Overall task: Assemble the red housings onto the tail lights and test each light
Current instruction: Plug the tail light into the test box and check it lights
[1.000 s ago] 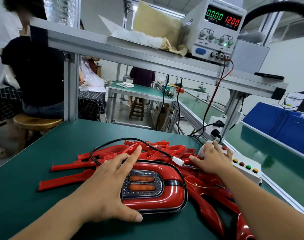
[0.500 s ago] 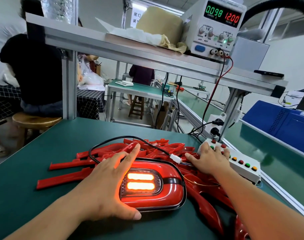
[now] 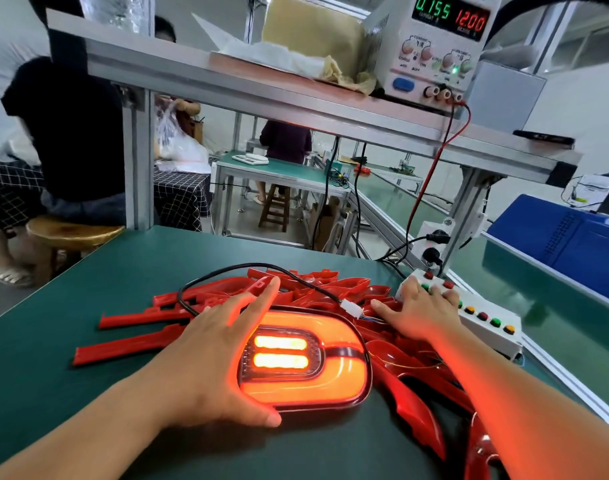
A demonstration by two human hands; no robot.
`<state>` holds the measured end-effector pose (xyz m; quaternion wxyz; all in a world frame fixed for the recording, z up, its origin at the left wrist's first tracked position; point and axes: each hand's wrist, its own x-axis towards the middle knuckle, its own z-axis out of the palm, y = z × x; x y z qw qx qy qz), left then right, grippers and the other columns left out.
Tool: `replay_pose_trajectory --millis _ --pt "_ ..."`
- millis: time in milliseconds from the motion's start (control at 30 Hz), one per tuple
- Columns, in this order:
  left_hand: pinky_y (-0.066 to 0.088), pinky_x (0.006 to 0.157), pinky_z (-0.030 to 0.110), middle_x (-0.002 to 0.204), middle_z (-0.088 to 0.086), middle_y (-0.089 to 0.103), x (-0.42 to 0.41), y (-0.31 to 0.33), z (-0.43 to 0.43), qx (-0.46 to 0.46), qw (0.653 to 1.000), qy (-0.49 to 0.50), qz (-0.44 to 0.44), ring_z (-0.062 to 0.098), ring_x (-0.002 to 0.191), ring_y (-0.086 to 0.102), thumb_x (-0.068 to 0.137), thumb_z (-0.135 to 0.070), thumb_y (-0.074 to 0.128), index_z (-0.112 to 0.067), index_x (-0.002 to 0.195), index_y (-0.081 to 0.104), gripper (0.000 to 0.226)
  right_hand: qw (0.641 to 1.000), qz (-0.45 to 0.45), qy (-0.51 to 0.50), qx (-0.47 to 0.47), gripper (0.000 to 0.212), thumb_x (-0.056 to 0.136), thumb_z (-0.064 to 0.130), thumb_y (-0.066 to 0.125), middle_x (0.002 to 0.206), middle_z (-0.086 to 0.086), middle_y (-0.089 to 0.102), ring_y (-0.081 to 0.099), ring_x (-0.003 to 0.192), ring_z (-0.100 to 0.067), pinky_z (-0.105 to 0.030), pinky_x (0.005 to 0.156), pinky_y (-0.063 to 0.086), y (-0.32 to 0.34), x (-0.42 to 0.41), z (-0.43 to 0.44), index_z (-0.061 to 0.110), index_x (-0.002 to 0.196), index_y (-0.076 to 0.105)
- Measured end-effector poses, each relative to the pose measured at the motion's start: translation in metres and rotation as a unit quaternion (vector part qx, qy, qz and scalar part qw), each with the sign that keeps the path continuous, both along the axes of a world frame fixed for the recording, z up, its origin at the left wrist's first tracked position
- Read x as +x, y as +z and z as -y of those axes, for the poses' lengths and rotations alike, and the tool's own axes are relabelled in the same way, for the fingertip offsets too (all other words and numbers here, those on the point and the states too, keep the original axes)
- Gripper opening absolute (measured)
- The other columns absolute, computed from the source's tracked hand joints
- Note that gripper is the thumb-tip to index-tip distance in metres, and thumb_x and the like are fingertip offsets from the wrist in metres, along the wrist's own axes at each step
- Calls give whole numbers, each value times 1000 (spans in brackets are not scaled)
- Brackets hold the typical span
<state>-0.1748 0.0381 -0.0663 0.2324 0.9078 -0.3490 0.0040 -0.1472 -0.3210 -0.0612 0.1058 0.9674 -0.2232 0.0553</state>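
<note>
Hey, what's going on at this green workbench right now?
A person is testing an oval red tail light on the green bench mat. The left hand lies flat against its left edge. The right hand presses on the white button box. It glows orange-red, and the white power supply reads 0.155 and 12.00.

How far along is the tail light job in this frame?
Done: one tail light wears its red housing. In hand: its test; it glows under the left hand while the right hand presses the button box; the power supply reads 0.155 and 12.00. Left: the pile of loose red housings behind it.
</note>
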Motion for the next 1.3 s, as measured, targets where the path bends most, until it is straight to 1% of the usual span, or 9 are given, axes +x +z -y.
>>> replay_pose_trajectory --millis 167,367,500,700,933,1033,1167,1200,1300 --pt "9 124 44 162 -14 -3 1 -2 0 2 1000 4 0 9 149 2 39 -87 69 -63 128 -39 142 1000 -16 1 5 89 76 89 14 148 -4 42 31 140 -33 -49 109 19 4 0 -2 25 132 42" --pt "7 124 45 163 -12 -4 2 -2 0 11 1000 7 -6 12 150 -1 38 -89 67 -63 127 -40 142 1000 -16 5 12 80 76 89 15 136 -3 52 40 134 -32 -48 107 20 9 -1 -2 28 119 44" --pt "5 124 41 162 -13 -2 2 -3 -1 11 1000 0 5 9 149 1 39 -88 66 -62 127 -41 141 999 -19 2 28 85 70 92 12 130 -3 57 44 130 -29 -50 111 19 10 -2 0 30 117 46" --pt "3 124 42 162 -15 -6 1 -1 -1 10 1000 -1 -5 7 148 -2 42 -86 69 -63 126 -41 141 999 -23 -6 48 91 65 96 16 135 -5 53 39 134 -30 -51 111 19 9 -2 1 30 120 44" --pt "3 124 43 162 -13 -4 0 0 -1 14 1000 0 -12 9 149 0 41 -88 68 -64 126 -41 140 998 1 -7 66 84 62 97 15 122 -3 58 46 124 -27 -47 104 24 10 -1 -1 32 105 44" --pt "-5 121 41 162 -12 -7 1 2 0 22 1000 6 -13 13 150 -3 42 -87 69 -64 125 -42 140 995 -7 -3 100 85 63 97 15 129 -5 55 45 127 -29 -49 108 23 16 1 -1 29 107 42" --pt "-10 118 43 160 -16 -13 1 2 1 38 999 2 -7 12 149 -7 46 -87 68 -63 122 -45 138 993 8 32 113 78 76 88 26 148 -3 34 41 132 -31 -53 112 19 29 0 -5 26 121 42" --pt "-10 117 44 159 -19 -18 1 2 0 41 999 2 -7 13 149 -8 46 -87 68 -64 121 -45 137 993 30 47 103 71 80 84 29 140 -1 41 44 129 -27 -52 110 20 32 -1 -9 27 120 45" --pt "-11 115 44 142 -29 -36 0 2 0 47 999 7 -14 15 147 -18 44 -89 67 -68 116 -45 134 981 58 117 146 43 86 73 41 92 12 58 59 103 -19 -41 94 32 35 -3 -26 32 93 51"
